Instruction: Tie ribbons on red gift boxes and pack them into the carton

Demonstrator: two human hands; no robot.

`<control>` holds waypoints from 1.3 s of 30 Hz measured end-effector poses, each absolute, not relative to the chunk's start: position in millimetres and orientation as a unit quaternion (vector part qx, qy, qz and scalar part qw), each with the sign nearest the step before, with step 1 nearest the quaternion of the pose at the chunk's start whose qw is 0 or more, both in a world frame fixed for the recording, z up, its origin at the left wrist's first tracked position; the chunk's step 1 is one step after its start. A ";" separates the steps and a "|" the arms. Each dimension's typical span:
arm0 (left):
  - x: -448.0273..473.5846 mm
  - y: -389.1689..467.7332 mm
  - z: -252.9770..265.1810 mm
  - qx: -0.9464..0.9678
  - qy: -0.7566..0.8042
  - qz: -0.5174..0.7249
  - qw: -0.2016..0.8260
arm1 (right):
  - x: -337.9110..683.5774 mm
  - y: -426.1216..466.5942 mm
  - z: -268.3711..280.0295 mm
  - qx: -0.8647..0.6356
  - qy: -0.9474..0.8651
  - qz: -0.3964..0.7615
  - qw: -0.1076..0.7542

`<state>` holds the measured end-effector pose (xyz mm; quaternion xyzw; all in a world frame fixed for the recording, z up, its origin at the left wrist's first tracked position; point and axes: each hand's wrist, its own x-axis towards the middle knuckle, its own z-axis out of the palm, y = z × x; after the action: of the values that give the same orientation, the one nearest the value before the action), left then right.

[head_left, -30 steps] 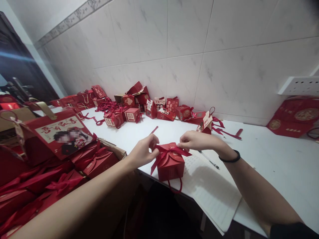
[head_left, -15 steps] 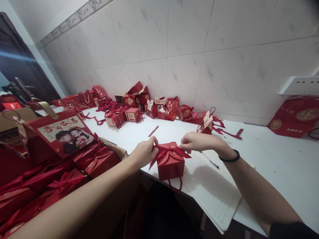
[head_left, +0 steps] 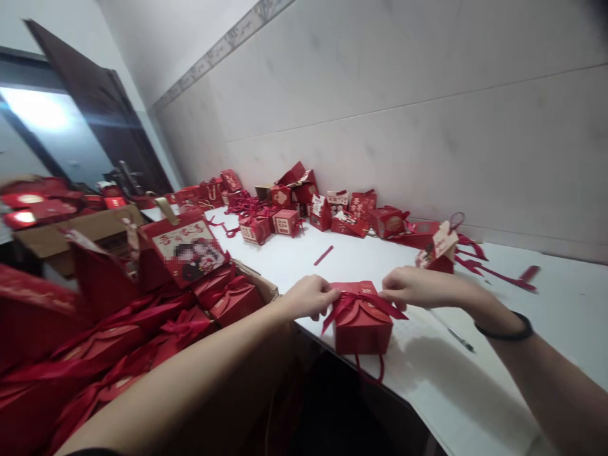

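White bench [head_left: 546, 304] runs along the tiled wall [head_left: 403, 114]; dark door [head_left: 102, 120] at far left. Big cardboard carton [head_left: 85, 225] on our left, packed with red ribboned boxes [head_left: 232, 297] and a larger red gift bag [head_left: 187, 250] with a picture panel. Row of small red boxes [head_left: 285, 221] sits at the back of the bench against the wall, loose ribbons [head_left: 494, 273] trailing to the right of it.

Our red box [head_left: 361, 323] stands upright at the front edge of the bench, between both hands, its loop handle hanging over the edge. Red ribbon [head_left: 361, 303] is tied across its top. Left hand [head_left: 310, 296] touches the box's top left corner, fingers closed, pinching the left ribbon end. Right hand [head_left: 412, 288] is at the top right, fingers closed on the other ribbon end; black band [head_left: 506, 328] on that wrist. Pen [head_left: 451, 330] lies on the bench just beside the right forearm. Loose ribbon strip [head_left: 323, 255] lies on the bench behind the box, apart from it.
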<state>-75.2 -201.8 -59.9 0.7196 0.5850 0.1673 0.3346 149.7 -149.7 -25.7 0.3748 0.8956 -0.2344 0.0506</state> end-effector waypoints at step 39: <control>-69.5 -205.9 -55.7 0.714 0.596 0.277 0.243 | 132.0 -179.6 -32.5 0.305 0.933 -0.190 -0.026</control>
<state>-69.5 -205.9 -55.7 0.7139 0.5956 0.2772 0.2425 132.0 -179.6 -32.5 0.3049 0.9328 -0.1904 -0.0264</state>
